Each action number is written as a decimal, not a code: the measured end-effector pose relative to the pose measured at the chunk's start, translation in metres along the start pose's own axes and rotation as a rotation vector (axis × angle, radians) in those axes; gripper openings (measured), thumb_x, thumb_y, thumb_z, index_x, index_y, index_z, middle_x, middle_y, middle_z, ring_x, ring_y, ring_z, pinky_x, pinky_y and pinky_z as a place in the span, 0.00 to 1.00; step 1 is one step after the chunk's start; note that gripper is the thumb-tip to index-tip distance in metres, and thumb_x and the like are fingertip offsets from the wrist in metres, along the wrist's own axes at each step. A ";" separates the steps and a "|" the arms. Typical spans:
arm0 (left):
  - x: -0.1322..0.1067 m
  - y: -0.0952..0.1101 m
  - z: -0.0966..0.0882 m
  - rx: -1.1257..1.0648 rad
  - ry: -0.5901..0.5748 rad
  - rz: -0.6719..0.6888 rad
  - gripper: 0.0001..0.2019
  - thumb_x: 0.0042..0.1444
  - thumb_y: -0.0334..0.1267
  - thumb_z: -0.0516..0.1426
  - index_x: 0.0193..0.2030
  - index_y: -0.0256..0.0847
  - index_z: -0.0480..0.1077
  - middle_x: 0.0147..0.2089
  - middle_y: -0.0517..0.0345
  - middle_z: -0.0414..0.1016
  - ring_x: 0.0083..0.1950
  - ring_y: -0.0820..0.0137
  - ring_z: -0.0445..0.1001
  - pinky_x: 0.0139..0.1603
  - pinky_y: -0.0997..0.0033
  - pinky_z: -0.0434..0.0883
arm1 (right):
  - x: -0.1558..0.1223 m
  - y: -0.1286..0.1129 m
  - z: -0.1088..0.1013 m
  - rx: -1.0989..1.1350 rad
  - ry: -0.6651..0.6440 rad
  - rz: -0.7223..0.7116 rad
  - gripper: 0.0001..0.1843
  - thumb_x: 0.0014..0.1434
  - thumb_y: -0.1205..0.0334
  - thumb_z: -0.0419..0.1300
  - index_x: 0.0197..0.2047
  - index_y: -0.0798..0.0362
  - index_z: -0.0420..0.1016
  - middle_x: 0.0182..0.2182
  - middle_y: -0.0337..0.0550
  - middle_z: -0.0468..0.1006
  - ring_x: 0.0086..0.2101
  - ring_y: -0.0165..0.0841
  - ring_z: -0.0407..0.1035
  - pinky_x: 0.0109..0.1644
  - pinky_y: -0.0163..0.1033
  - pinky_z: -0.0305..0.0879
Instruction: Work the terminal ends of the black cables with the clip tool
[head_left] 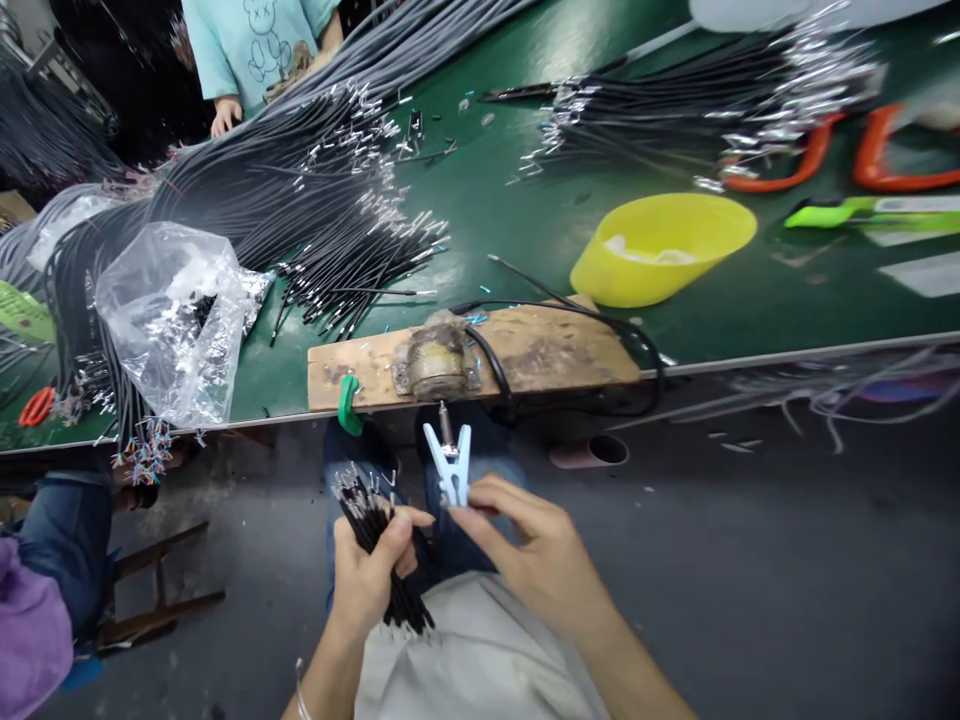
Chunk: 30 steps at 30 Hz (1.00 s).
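Note:
My left hand point(367, 570) is closed around a bundle of short black cables point(405, 605) with bare silvery ends, held tilted over my lap. My right hand point(525, 530) pinches at the lower end of a light-blue clothespin point(454, 470); whether a thin wire is also between the fingertips is hidden. The clothespin sits at the metal shaft point(446, 425) pointing toward me from a worn, rounded motor-like device point(437, 362). That device is fixed on a wooden board point(555, 345) at the table's front edge.
Behind the board, the green table point(517, 230) carries long grey cables point(225, 190), a clear plastic bag point(169, 330), a yellow cup point(664, 250), another cable bundle point(675, 110) and orange-handled scissors point(795, 165). A green clamp point(349, 405) grips the board. A co-worker point(262, 50) stands across; another sits left.

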<state>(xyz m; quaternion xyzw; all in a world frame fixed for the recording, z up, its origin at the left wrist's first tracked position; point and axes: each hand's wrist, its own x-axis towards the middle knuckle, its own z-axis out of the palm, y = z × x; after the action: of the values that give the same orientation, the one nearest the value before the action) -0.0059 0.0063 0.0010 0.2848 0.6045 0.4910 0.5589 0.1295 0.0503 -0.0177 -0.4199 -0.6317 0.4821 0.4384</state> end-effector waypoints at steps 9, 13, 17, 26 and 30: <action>-0.006 0.000 0.003 0.090 0.110 0.031 0.13 0.43 0.44 0.64 0.23 0.35 0.72 0.20 0.62 0.63 0.23 0.76 0.59 0.24 0.74 0.59 | 0.013 -0.015 0.017 0.031 0.077 -0.173 0.10 0.56 0.68 0.55 0.24 0.51 0.69 0.22 0.40 0.70 0.26 0.33 0.63 0.31 0.38 0.60; -0.005 -0.007 0.008 0.001 0.086 -0.015 0.16 0.46 0.51 0.61 0.28 0.38 0.67 0.15 0.66 0.58 0.16 0.79 0.55 0.18 0.76 0.54 | 0.009 -0.012 0.025 0.141 0.209 -0.066 0.12 0.56 0.64 0.55 0.21 0.52 0.67 0.21 0.39 0.65 0.25 0.33 0.60 0.30 0.38 0.59; -0.006 -0.010 0.012 -0.080 0.009 -0.054 0.20 0.45 0.55 0.60 0.25 0.39 0.65 0.12 0.67 0.54 0.14 0.80 0.53 0.16 0.76 0.53 | 0.006 -0.005 0.029 0.562 0.046 0.150 0.15 0.57 0.53 0.56 0.24 0.53 0.70 0.23 0.39 0.66 0.25 0.31 0.60 0.28 0.36 0.60; -0.004 -0.001 0.006 -0.157 -0.100 -0.199 0.19 0.44 0.52 0.62 0.23 0.37 0.64 0.15 0.69 0.53 0.14 0.85 0.47 0.14 0.80 0.48 | 0.011 0.003 0.010 0.620 -0.090 0.125 0.12 0.54 0.53 0.60 0.34 0.53 0.75 0.31 0.43 0.71 0.32 0.33 0.65 0.36 0.35 0.64; -0.006 0.001 0.011 -0.174 -0.159 -0.234 0.22 0.42 0.55 0.62 0.24 0.37 0.62 0.18 0.67 0.54 0.14 0.86 0.45 0.13 0.81 0.46 | 0.010 -0.001 0.012 0.653 -0.068 0.120 0.12 0.53 0.53 0.61 0.26 0.54 0.71 0.24 0.39 0.67 0.25 0.30 0.63 0.29 0.34 0.62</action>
<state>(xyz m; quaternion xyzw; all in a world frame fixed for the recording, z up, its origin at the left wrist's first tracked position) 0.0055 0.0038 0.0052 0.2011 0.5424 0.4491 0.6809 0.1152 0.0563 -0.0168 -0.2774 -0.4321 0.6978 0.4995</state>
